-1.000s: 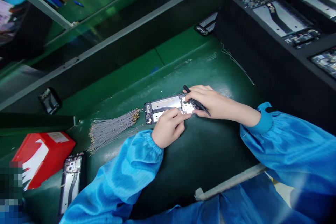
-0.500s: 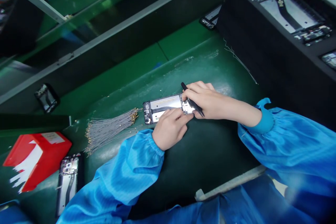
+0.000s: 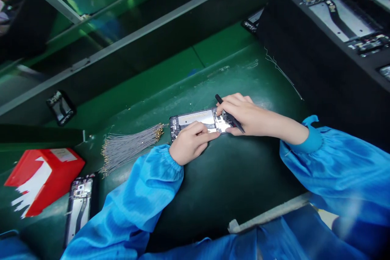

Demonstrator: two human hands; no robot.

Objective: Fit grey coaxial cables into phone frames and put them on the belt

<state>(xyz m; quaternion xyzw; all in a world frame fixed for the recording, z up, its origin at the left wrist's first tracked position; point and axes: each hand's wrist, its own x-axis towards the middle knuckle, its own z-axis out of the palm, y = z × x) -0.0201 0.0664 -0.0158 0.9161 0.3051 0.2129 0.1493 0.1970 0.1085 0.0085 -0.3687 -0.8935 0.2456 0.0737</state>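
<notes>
Centrally, two hands (image 3: 189,143), one phone (image 3: 199,118), one tool (image 3: 234,119)

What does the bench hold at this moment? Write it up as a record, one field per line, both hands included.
left hand: on the near edge of an opened phone, index finger extended
right hand: holding a slim black tool, at the phone's right end
left of phone: bundle of thin grey cables with gold-coloured ends
far left: red box with white strips; second opened phone beside it
right: black tray bearing more opened phones
</notes>
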